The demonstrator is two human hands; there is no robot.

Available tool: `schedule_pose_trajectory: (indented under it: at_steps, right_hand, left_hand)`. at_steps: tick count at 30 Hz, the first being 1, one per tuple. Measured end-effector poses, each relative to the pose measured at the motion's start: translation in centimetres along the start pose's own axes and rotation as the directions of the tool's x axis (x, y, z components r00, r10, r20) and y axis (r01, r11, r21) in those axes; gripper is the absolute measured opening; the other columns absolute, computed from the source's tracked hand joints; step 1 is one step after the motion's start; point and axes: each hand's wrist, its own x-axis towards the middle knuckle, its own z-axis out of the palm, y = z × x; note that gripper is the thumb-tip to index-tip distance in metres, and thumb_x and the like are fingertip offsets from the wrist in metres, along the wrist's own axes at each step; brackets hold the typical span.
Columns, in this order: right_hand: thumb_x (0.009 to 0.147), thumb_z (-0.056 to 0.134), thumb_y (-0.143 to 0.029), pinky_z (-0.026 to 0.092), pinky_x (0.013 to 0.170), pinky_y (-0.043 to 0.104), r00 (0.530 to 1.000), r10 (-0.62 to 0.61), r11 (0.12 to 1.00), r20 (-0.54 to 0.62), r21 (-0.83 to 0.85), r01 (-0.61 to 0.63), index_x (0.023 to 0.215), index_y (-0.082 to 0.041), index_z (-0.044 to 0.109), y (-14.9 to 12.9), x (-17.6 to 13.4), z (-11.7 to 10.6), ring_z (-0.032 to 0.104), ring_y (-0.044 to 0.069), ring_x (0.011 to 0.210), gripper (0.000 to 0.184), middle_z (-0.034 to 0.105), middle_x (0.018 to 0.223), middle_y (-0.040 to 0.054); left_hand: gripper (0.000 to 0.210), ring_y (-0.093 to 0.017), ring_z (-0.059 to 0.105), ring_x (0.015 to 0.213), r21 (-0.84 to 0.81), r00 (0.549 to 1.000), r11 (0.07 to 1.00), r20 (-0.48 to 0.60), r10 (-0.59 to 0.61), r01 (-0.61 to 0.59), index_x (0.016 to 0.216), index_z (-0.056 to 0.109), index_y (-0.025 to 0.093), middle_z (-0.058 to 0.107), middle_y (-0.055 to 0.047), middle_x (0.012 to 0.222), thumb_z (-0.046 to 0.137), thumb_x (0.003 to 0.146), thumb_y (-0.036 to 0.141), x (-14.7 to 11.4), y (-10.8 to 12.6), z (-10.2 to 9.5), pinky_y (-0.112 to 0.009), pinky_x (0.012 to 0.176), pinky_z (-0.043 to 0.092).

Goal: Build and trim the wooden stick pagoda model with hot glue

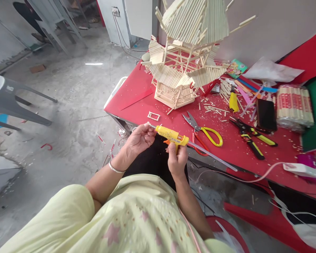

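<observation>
My right hand is wrapped round the handle of a yellow hot glue gun with an orange trigger. A long clear glue stick sticks out of its back end. The nozzle points left, toward my left hand, whose fingers are pinched together at the tip. Whatever small piece they hold is too hidden to name. Just beyond, a small rectangular frame of sticks lies on the red table. Behind it stands a tiered pagoda-like model built from wooden sticks.
Scissors with yellow handles, pliers, a black phone and packs of wooden sticks lie to the right. Loose sticks and scraps are scattered there. A white power strip rests near the table's edge. A grey stool stands left.
</observation>
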Motion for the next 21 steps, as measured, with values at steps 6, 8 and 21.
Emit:
schedule_pose_trajectory:
  at_steps: [6, 8, 21]
  right_hand:
    - [0.103, 0.061, -0.041, 0.062, 0.084, 0.038, 1.0, 0.002, 1.0, 0.004, -0.004, -0.002, 0.127, -0.021, 0.063, 0.31, 0.04, 0.01, 0.076, 0.023, 0.095, 0.031, 0.077, 0.107, 0.0102]
    - [0.103, 0.06, -0.042, 0.061, 0.083, 0.038, 1.0, 0.0, 1.0, 0.001, -0.009, 0.0, 0.126, -0.021, 0.063, 0.25, 0.12, 0.0, 0.076, 0.023, 0.094, 0.031, 0.077, 0.105, 0.0098]
    - [0.103, 0.06, -0.04, 0.062, 0.081, 0.038, 1.0, -0.027, 0.999, -0.005, -0.032, 0.027, 0.126, -0.022, 0.064, 0.05, 0.41, -0.06, 0.076, 0.023, 0.09, 0.03, 0.078, 0.101, 0.0085]
  left_hand:
    - [0.019, -0.006, 0.058, 0.057, 0.039, 1.0, 0.999, -0.014, 0.028, -0.027, 0.075, 0.065, 0.01, 0.06, 0.0, 0.068, 0.084, 0.078, 0.011, 0.15, 0.01, -0.06, -0.009, 0.043, 0.042]
    - [0.02, -0.006, 0.058, 0.057, 0.048, 0.999, 0.998, -0.02, 0.033, -0.032, 0.075, 0.065, 0.01, 0.06, 0.0, 0.067, 0.085, 0.077, 0.011, 0.2, 0.03, -0.02, -0.009, 0.043, 0.041]
    - [0.019, -0.004, 0.055, 0.056, 0.074, 0.994, 0.995, -0.075, 0.075, -0.069, 0.074, 0.065, 0.011, 0.059, 0.0, 0.067, 0.083, 0.078, 0.011, 0.56, -0.01, 0.28, -0.009, 0.044, 0.04]
